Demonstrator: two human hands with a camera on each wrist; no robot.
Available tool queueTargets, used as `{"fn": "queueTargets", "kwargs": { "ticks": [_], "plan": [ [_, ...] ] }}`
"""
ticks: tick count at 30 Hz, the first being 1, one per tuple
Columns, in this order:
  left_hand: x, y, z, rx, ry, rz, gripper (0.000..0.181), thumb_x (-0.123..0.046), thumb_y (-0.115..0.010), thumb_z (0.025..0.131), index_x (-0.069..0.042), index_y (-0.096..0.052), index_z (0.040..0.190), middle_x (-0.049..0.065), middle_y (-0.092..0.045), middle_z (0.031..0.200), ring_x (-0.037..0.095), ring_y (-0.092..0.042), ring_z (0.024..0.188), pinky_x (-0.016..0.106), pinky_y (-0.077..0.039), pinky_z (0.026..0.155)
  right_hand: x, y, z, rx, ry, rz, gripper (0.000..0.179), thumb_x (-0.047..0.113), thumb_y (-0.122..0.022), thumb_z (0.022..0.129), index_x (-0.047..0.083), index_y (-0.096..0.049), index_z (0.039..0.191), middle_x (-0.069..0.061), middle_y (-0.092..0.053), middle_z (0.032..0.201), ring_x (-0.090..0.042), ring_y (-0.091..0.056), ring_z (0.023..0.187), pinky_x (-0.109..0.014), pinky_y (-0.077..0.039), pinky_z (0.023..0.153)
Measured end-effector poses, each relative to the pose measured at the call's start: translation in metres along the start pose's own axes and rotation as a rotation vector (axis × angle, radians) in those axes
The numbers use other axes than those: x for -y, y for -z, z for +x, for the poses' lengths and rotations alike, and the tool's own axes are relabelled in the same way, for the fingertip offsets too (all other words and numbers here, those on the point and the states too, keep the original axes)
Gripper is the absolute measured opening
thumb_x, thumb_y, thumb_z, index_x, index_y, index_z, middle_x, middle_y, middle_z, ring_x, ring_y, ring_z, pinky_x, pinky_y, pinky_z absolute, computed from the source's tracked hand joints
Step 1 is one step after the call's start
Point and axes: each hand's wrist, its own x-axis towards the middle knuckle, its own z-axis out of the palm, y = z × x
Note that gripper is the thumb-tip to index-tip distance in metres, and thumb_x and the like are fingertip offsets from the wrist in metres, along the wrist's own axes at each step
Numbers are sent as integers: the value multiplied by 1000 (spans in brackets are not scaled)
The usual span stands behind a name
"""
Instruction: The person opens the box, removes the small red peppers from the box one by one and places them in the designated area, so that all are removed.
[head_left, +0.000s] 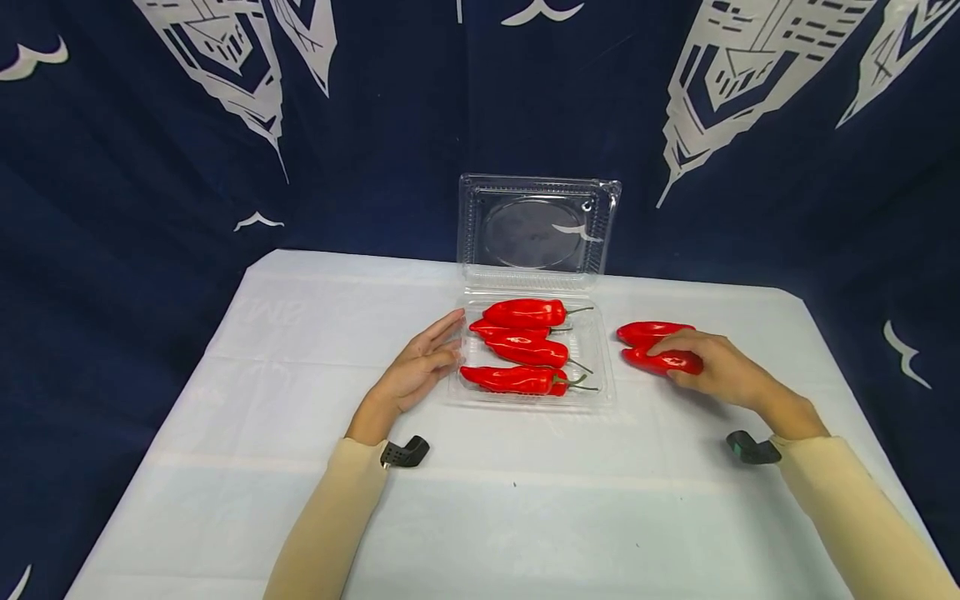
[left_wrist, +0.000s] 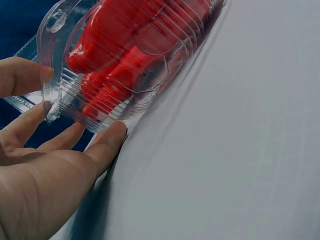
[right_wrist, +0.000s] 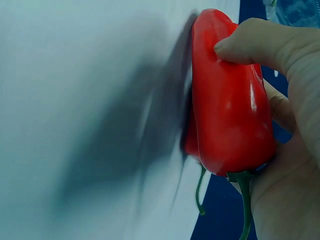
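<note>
Pick-Up Step: Grasp at Right, Support at Left

The right hand [head_left: 712,365] pinched the near pepper [head_left: 654,361], thumb on one face, fingers on the opposite side; this pepper was at the right of the table [head_left: 525,508], near the clear tray [head_left: 540,404]; the far pepper [head_left: 647,332] lay just beyond it, partly covered by the hand; whether the held pepper had cleared the table could not be determined.

The left hand [head_left: 415,368] was spread at the tray's left edge, fingertips touching the plastic; the lid [head_left: 534,235] stood raised at the back; the packed peppers [head_left: 528,350] lay inside, stems to the right.

Step in hand, as judged: picking up one pepper for packing; the next move called for a lift, a carry leftward and a gentle lowering among the packed peppers; the tray, probably light, needed bracing throughout.
</note>
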Motion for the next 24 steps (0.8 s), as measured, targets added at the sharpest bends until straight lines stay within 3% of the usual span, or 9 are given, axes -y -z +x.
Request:
{"fn": "queueTargets", "kwargs": {
  "ticks": [10,17,24],
  "plan": [
    [1,1,0,0,-3,-4,71,6,-47,97,-15,-24,160,6,-15,168,33,-18,153,48,-24,122,-5,-7,0,8,-46,-42,45,5,-82,79,11,-68,121,-20,-63,128,-41,-52,120,-62,-50,94],
    [0,0,-1,1,-4,-9,71,6,-47,96,-16,-25,160,5,-15,168,32,-17,153,50,-22,122,-6,-10,0,-16,-39,-91,45,2,-82,78,11,-68,120,-18,-61,130,-41,-47,123,-72,-33,106],
    [-1,-1,-2,-1,1,-8,72,6,-48,96,-18,-27,160,4,-16,168,32,-19,153,49,-23,122,-6,-16,-2,-82,25,-147,44,-1,-80,78,8,-68,119,-18,-57,130,-38,-45,120,-62,-51,92]
  ]
}}
